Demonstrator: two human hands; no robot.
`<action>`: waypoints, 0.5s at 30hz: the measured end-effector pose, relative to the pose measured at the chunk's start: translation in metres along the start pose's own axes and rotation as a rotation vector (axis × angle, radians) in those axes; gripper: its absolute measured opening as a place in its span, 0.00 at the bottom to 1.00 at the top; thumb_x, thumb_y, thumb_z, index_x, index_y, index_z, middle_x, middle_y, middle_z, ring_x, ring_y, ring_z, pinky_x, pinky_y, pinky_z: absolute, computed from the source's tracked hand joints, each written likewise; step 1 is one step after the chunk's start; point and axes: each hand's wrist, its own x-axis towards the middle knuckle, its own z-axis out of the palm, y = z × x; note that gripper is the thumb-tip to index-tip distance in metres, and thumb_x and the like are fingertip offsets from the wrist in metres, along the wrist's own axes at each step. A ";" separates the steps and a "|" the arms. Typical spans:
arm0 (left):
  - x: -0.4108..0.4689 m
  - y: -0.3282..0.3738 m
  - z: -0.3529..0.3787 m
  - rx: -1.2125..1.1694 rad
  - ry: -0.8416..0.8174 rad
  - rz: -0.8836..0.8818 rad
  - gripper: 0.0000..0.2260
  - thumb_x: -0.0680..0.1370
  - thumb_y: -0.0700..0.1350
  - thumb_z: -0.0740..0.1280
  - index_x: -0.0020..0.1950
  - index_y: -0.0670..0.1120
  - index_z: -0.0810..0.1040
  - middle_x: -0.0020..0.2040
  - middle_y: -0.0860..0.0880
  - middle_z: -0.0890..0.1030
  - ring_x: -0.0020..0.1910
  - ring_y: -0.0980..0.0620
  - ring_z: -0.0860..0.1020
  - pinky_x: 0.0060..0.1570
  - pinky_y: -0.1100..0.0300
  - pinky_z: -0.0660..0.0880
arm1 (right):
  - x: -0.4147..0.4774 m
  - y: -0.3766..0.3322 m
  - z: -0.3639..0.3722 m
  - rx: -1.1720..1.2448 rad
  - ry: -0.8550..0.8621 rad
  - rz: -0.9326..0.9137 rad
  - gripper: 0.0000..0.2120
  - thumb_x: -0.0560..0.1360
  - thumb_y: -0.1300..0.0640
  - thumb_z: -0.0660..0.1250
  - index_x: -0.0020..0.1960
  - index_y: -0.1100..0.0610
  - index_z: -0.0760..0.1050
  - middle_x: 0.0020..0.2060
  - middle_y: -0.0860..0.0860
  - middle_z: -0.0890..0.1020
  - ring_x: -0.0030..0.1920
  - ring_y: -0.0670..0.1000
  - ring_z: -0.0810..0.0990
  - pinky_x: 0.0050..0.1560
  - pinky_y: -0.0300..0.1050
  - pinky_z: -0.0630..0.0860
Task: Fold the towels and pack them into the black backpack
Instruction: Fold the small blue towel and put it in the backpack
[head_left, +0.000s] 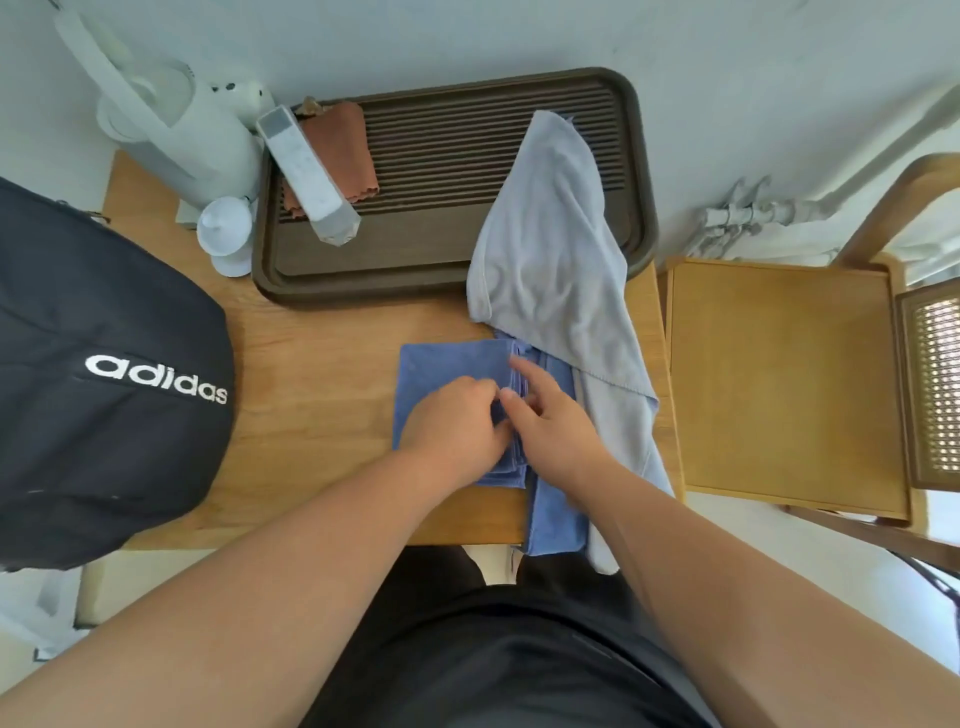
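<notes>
pinching blue towel (447, 364): left hand (457, 423) | pressing its fold: right hand (553, 421), seemingly flat

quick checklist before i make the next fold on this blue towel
1. Blue towel lying flat: not ok, a blue end hangs over the table's near edge.
2. Hands on the fold: ok, left hand grips it, right hand presses beside it.
3. Grey towel clear of the blue one: not ok, it overlaps its right side.
4. Grey towel folded: not ok, draped loosely off the tray.
5. Black backpack open: cannot tell, no opening shows.
</notes>
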 end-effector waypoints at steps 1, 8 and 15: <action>-0.003 -0.004 0.000 0.007 0.042 0.009 0.09 0.79 0.53 0.64 0.49 0.48 0.77 0.46 0.50 0.77 0.47 0.46 0.78 0.42 0.51 0.75 | 0.002 0.002 0.000 -0.061 -0.006 -0.006 0.15 0.82 0.47 0.61 0.68 0.41 0.74 0.46 0.44 0.82 0.46 0.43 0.79 0.49 0.42 0.75; -0.023 -0.038 -0.002 0.136 0.258 -0.082 0.30 0.75 0.59 0.70 0.73 0.47 0.70 0.70 0.46 0.70 0.67 0.43 0.70 0.65 0.48 0.70 | -0.010 -0.009 0.001 -0.206 0.101 -0.098 0.16 0.78 0.47 0.70 0.63 0.49 0.80 0.52 0.43 0.81 0.48 0.42 0.79 0.52 0.35 0.74; -0.026 -0.054 0.013 0.255 0.013 -0.107 0.48 0.73 0.70 0.64 0.83 0.50 0.45 0.83 0.48 0.40 0.81 0.44 0.50 0.77 0.43 0.55 | -0.004 0.003 0.001 -0.345 0.035 -0.021 0.22 0.78 0.45 0.69 0.69 0.52 0.76 0.65 0.49 0.78 0.64 0.48 0.77 0.58 0.37 0.69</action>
